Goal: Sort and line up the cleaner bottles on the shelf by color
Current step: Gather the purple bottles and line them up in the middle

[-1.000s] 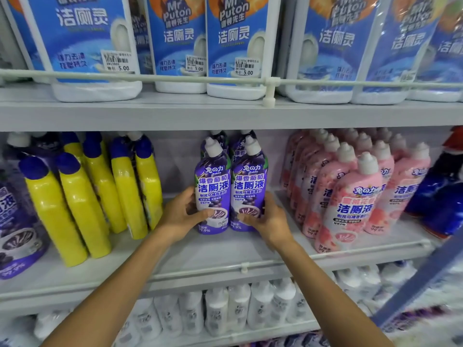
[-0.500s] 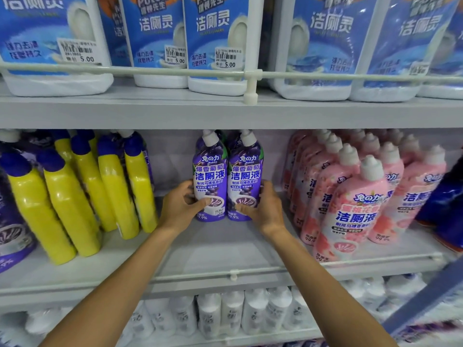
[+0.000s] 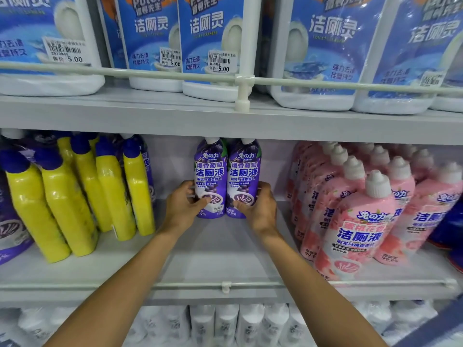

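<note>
Big blue-labelled jugs [image 3: 318,53] crowd the upper shelf above you, behind a white rail [image 3: 175,75]. On the middle shelf [image 3: 220,259], pink bottles [image 3: 358,221] pack the space to your right and yellow bottles [image 3: 82,196] lean to your left, leaving a bare gap between them. Deep in that gap stand two purple bottles [image 3: 226,176], upright and touching. Your left hand [image 3: 184,209] wraps the left bottle's base; your right hand [image 3: 259,211] wraps the right one's, each grip clamped on its bottle.
</note>
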Motion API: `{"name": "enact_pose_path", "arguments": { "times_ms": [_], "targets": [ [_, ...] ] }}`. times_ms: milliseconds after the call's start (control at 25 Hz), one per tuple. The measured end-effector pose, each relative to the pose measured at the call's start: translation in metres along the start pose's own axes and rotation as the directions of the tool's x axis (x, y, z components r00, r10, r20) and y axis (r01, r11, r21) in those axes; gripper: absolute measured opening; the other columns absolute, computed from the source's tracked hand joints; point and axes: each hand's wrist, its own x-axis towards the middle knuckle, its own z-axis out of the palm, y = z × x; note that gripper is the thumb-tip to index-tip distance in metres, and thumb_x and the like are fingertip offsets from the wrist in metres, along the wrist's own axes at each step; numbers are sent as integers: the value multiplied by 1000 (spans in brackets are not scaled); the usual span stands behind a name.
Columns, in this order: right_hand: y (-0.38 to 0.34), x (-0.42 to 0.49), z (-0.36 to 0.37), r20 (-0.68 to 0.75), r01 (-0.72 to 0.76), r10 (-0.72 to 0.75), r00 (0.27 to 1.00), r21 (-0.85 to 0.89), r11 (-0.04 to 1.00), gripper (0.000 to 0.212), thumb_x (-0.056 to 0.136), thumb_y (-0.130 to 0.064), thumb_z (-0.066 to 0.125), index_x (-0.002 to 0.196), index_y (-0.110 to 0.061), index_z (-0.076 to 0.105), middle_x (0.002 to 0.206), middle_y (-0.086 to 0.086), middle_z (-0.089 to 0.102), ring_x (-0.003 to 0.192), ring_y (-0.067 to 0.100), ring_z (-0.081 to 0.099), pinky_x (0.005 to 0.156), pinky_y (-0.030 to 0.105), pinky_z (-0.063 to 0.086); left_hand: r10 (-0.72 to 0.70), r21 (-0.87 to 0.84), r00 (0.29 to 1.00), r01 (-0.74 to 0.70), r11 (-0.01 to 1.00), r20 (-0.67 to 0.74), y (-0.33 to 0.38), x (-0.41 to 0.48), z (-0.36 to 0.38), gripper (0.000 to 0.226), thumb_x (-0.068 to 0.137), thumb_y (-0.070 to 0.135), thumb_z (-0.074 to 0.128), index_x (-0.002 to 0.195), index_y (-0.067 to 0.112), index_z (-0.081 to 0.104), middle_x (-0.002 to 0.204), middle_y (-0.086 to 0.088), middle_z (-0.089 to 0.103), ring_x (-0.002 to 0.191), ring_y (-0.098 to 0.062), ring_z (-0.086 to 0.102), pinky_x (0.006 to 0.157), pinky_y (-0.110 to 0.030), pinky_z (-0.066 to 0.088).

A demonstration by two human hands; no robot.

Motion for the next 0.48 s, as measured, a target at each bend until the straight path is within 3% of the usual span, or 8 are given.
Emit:
{"name": "enact_pose_path", "arguments": {
  "times_ms": [120, 280, 480],
  "targets": [
    [1, -1, 2, -3, -11, 11, 1000, 20, 1000, 66, 70, -16, 94, 121, -13, 53, 106, -6, 64, 79, -12, 56, 57, -2, 42, -11, -7, 1000, 10, 1000, -12, -2, 0, 2, 48, 80, 9, 88, 122, 5, 64, 108, -5, 75, 81, 6, 73, 66, -13, 58],
    [2, -2, 4, -30, -9, 9, 1000, 7, 1000, 66, 68, -21, 95, 119, -17, 53, 113, -1, 68, 82, 4, 64, 58, -2, 42, 2, -16, 1000, -2, 1000, -23, -4, 0, 4, 53, 79, 7, 89, 126, 5, 63, 111, -6, 75, 90, -4, 73, 69, -13, 59],
    [2, -4, 5, -25, 3, -2, 1000, 20, 1000, 67, 70, -21, 95, 122, -16, 53, 114, -1, 67, 86, 8, 64, 59, -2, 42, 2, -44, 1000, -3, 999, -22, -6, -4, 7, 57, 81, 15, 88, 130, 7, 61, 117, -5, 74, 98, -13, 74, 76, -23, 63]
  ]
}}
